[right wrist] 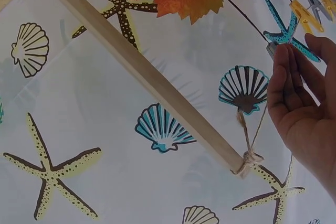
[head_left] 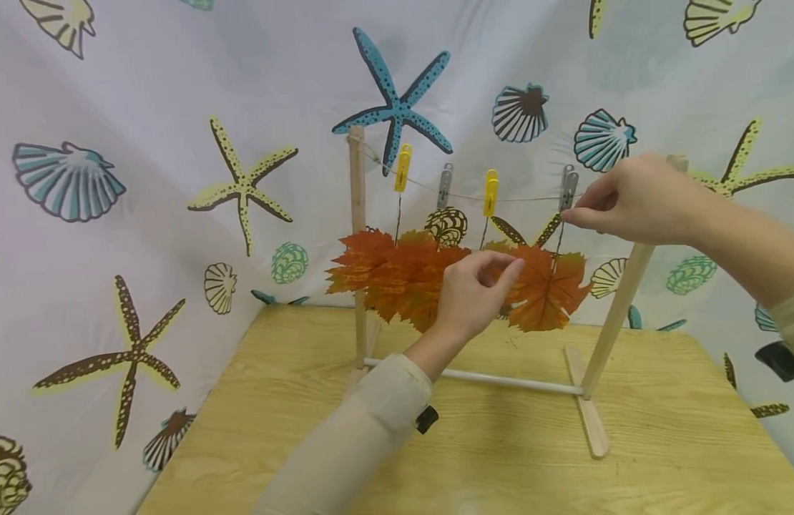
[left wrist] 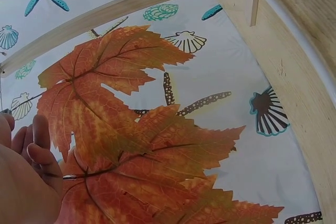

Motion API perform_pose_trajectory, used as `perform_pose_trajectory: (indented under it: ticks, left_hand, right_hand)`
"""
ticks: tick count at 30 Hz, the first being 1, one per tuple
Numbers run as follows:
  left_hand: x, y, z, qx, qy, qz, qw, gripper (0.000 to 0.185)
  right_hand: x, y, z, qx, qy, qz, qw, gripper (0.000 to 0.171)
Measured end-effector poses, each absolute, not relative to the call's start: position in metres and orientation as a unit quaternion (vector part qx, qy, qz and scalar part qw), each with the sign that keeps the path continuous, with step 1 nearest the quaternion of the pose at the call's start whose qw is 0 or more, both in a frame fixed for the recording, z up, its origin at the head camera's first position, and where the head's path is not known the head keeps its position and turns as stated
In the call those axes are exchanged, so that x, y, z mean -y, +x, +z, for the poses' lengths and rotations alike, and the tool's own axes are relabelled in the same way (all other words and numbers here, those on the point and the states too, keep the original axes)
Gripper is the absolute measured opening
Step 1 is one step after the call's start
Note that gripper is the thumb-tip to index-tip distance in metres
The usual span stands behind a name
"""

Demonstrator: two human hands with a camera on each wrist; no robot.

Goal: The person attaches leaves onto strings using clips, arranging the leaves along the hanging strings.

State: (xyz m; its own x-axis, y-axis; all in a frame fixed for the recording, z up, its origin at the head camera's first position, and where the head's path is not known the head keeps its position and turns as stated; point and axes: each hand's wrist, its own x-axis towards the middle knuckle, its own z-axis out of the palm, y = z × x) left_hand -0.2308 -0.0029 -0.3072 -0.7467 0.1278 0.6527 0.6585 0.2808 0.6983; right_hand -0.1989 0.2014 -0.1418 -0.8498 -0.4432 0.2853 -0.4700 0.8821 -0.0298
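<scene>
1. Fingertips of my right hand [head_left: 635, 200] pinch the grey clothespin [head_left: 569, 187] at the right end of the string [head_left: 519, 199]; thumb and fingers are drawn close together around it.
2. My left hand [head_left: 471, 293] is raised in front of the leaves, its fingers loosely curled with thumb and forefinger nearly meeting at the stem of the right leaf [head_left: 545, 286]. From the wrist view I cannot tell whether they actually grip it.
3. That leaf is orange-red with yellowish veins and jagged lobes, hanging by a thin dark stem just below the grey clothespin.
4. More orange leaves [head_left: 384, 275] hang to its left, overlapping, under two yellow clothespins [head_left: 404, 167] and another grey one.
5. All of this hangs on a wooden rack [head_left: 357, 214] standing on the wooden table [head_left: 661, 443], with a seashell-print cloth [head_left: 146, 143] behind.
</scene>
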Motion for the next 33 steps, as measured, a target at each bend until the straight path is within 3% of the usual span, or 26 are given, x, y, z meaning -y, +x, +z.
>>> perform_pose_trajectory:
  ticks: [10, 22, 33]
  left_hand:
    - [0.014, -0.226, -0.314, 0.76, -0.265, -0.56, 0.195, 0.024]
    - [0.024, -0.227, -0.318, 0.763, -0.278, -0.545, 0.209, 0.023]
    - [0.026, -0.224, -0.325, 0.771, -0.283, -0.545, 0.168, 0.022]
  right_hand:
    - [-0.199, -0.191, -0.168, 0.96, 0.235, 0.087, 0.128, 0.022]
    - [-0.201, -0.184, -0.187, 0.957, 0.23, 0.099, 0.15, 0.018]
    - [-0.209, -0.178, -0.208, 0.953, 0.251, 0.084, 0.15, 0.02]
